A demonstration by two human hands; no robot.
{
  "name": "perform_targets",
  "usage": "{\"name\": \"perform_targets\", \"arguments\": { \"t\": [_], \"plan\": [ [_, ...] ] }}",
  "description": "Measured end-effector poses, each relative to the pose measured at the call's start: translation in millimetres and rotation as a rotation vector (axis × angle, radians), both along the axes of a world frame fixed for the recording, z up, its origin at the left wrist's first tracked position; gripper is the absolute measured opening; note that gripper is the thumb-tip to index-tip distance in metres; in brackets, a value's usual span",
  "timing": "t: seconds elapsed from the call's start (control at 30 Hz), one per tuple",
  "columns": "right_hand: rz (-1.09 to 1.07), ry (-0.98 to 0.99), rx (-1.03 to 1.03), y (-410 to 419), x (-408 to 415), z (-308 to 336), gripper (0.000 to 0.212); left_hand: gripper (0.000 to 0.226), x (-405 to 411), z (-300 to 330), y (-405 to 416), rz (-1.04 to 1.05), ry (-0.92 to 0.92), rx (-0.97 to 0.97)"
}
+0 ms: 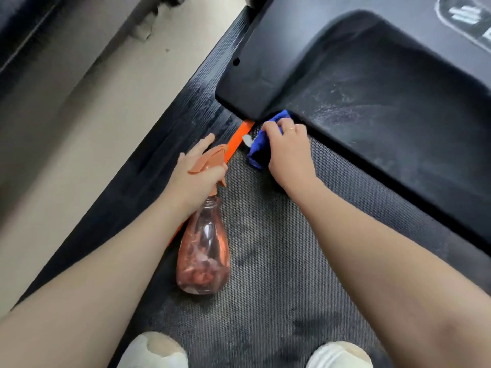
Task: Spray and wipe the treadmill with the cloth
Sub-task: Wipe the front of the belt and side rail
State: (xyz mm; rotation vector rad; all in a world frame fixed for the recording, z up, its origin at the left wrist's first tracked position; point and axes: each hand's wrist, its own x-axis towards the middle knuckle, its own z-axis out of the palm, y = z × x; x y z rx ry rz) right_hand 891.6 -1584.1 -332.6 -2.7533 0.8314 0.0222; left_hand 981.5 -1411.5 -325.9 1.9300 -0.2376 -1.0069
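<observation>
Right hand point(288, 150) bunched round crumpled blue microfibre cloth point(261, 146), pressed at black plastic treadmill motor cover point(372, 102) edge, dusty surface at two o'clock. Left hand point(195, 172) gripping translucent orange spray bottle point(203, 251), base toward six o'clock.

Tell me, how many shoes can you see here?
2. The left shoe and the right shoe stand at the bottom edge on the treadmill belt, both partly cut off by the frame.

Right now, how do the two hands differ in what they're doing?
The left hand grips the spray bottle by its neck, forefinger straight; the right hand holds the blue cloth at the motor cover edge. The left is over the side rail, the right over the belt. Both hold something.
</observation>
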Motion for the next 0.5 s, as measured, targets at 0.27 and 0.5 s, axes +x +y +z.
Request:
{"name": "perform_targets", "arguments": {
  "t": [0.27,0.5],
  "plan": [
    [0.611,-0.002,-0.019,2,-3,-3,0.027,0.069,-1,1,0,0.036,-0.007,-0.028],
    [-0.001,-0.025,0.113,-3,6,2,0.038,0.065,0,2,-1,0.058,0.006,-0.018]
  ]
}}
